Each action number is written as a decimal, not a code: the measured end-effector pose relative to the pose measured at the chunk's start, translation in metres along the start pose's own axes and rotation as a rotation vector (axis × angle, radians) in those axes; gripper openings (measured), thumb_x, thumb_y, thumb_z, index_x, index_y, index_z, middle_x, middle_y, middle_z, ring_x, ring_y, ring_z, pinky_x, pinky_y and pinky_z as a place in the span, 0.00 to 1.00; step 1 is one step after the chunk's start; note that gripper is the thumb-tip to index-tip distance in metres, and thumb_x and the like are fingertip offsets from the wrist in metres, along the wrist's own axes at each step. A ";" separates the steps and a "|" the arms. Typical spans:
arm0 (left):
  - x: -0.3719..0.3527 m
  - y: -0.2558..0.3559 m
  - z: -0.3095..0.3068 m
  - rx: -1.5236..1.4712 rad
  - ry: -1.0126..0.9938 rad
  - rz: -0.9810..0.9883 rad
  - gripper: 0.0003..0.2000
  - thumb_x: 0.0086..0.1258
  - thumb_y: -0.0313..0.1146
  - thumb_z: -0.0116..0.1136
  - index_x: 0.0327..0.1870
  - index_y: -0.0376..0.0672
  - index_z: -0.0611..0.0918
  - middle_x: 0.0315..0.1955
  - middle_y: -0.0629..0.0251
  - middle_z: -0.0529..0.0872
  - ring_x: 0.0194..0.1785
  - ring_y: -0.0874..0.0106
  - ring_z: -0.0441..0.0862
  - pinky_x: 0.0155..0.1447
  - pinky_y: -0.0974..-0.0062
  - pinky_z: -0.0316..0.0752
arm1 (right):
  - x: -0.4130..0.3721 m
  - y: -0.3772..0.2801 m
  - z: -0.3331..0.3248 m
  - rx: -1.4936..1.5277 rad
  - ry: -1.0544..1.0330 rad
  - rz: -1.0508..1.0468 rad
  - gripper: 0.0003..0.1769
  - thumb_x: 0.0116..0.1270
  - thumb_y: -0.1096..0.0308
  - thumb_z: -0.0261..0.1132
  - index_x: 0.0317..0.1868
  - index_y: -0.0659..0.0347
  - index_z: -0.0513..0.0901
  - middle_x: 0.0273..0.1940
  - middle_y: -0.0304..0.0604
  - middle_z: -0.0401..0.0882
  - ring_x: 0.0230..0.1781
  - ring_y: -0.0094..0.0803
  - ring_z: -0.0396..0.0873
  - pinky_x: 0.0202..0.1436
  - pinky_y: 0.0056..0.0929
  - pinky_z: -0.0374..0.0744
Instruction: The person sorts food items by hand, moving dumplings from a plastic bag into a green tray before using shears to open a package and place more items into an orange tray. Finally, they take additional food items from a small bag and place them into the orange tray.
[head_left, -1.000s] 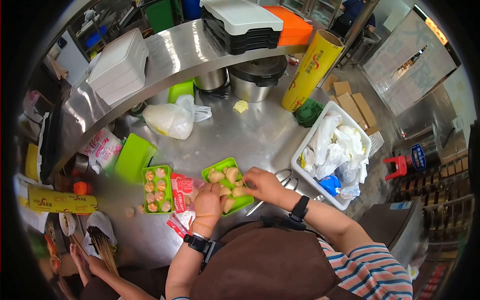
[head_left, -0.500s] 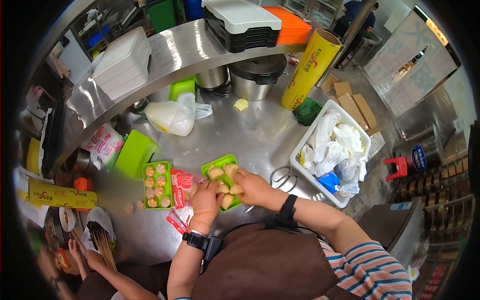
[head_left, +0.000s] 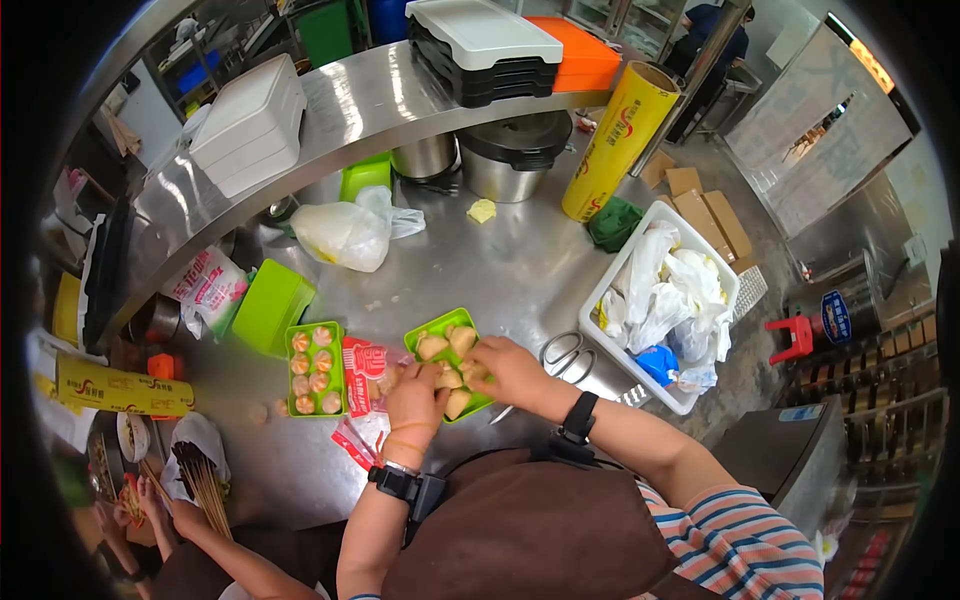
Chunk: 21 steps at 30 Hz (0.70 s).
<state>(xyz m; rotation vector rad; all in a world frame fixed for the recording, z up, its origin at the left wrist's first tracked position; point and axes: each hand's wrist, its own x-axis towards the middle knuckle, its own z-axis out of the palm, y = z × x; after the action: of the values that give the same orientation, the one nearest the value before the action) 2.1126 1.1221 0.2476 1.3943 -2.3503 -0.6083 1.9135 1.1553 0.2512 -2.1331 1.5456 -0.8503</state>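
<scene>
Both hands are at a small green tray (head_left: 438,326) that holds several pale yellow pieces (head_left: 462,340). My left hand (head_left: 413,396) reaches over the tray's left edge, its fingers closed near a piece; whether they grip it is hidden. From the right, my right hand (head_left: 507,372) has its fingers bent together over the pieces, and what they hold cannot be made out. Left of my left hand lies a red and clear plastic packet (head_left: 365,373). Beside it is a second green tray (head_left: 294,408) with orange-and-white round pieces (head_left: 322,337) in rows.
Scissors (head_left: 566,352) lie right of my right hand, near a white bin (head_left: 686,402) of plastic bags. Behind are a clear bag (head_left: 345,235), a steel pot (head_left: 500,178) and a yellow roll (head_left: 620,140). A co-worker's hands (head_left: 185,515) are at lower left, near skewers (head_left: 205,490).
My right hand has shifted slightly over the tray, and its fingers sit a little differently among the pieces. The co-worker's hands at lower left have moved slightly.
</scene>
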 end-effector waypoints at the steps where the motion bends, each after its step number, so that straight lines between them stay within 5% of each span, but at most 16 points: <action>1: 0.000 -0.001 0.001 -0.002 0.001 0.001 0.15 0.55 0.33 0.68 0.44 0.45 0.82 0.41 0.58 0.83 0.45 0.55 0.82 0.46 0.59 0.79 | 0.008 0.001 -0.005 0.015 0.013 0.045 0.15 0.49 0.73 0.69 0.41 0.58 0.82 0.42 0.45 0.77 0.44 0.48 0.77 0.46 0.42 0.78; 7: 0.000 -0.004 0.004 -0.008 0.029 0.017 0.15 0.55 0.32 0.68 0.44 0.45 0.82 0.46 0.58 0.82 0.47 0.55 0.81 0.48 0.59 0.79 | 0.039 0.021 0.008 -0.242 -0.008 -0.015 0.18 0.49 0.69 0.70 0.44 0.55 0.82 0.44 0.41 0.78 0.46 0.44 0.75 0.51 0.40 0.77; 13: 0.029 -0.013 0.013 0.088 0.268 0.158 0.16 0.56 0.28 0.66 0.47 0.43 0.81 0.48 0.57 0.82 0.48 0.53 0.81 0.50 0.59 0.78 | 0.043 0.025 0.016 -0.322 -0.038 -0.039 0.20 0.49 0.68 0.70 0.46 0.54 0.81 0.43 0.39 0.79 0.45 0.42 0.75 0.50 0.39 0.76; 15: 0.038 -0.018 0.015 0.183 0.028 -0.019 0.16 0.57 0.26 0.63 0.48 0.44 0.81 0.48 0.57 0.82 0.46 0.54 0.83 0.48 0.59 0.79 | 0.043 0.026 0.016 -0.315 -0.042 -0.045 0.20 0.49 0.68 0.70 0.46 0.54 0.81 0.43 0.39 0.79 0.45 0.42 0.75 0.49 0.39 0.76; 21: 0.037 -0.021 0.009 0.145 0.045 0.021 0.15 0.59 0.25 0.59 0.48 0.45 0.81 0.47 0.59 0.81 0.44 0.55 0.83 0.46 0.59 0.79 | 0.045 0.030 0.025 -0.345 0.034 -0.009 0.20 0.49 0.68 0.71 0.46 0.55 0.81 0.43 0.40 0.79 0.44 0.42 0.75 0.49 0.39 0.77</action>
<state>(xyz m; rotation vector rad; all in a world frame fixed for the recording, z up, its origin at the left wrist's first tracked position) 2.1068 1.0822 0.2319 1.4257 -2.4120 -0.4034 1.9187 1.1021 0.2253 -2.3721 1.8113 -0.6634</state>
